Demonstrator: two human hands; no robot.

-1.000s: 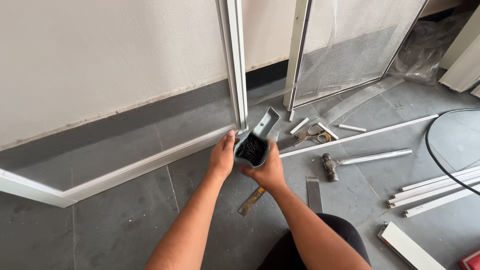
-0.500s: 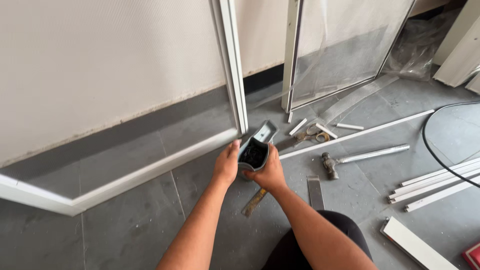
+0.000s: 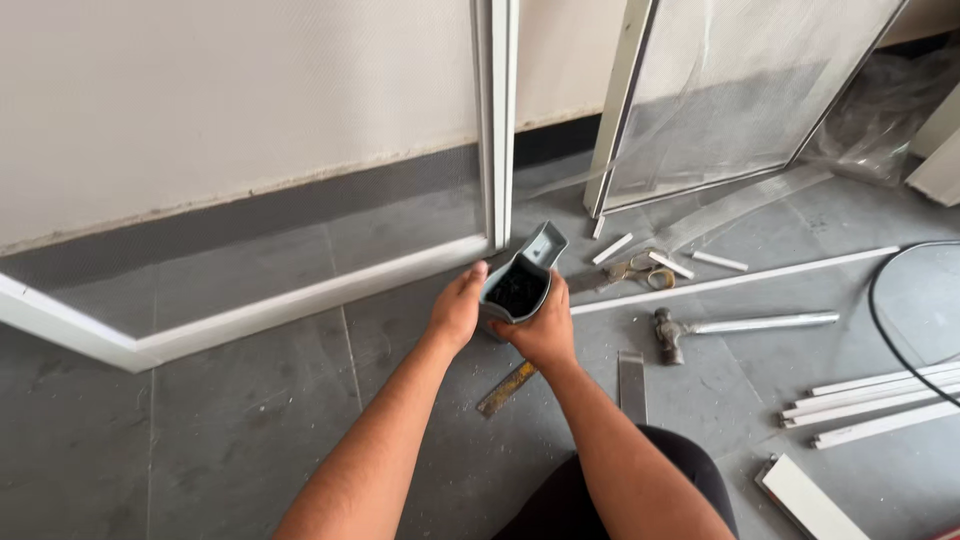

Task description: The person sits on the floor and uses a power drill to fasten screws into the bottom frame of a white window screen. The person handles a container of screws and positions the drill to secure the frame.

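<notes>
Above the floor, both hands' grip, left hand (image 3: 456, 310) and right hand (image 3: 545, 335), pinches a grey box (image 3: 517, 290).

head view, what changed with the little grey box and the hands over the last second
Both hands, left hand and right hand, kept hold of the open grey box of small dark bits. The box looks tipped a little more upright, and the view shifted slightly. The hammer, scissors, flat metal strips and white frame lie as before.
</notes>
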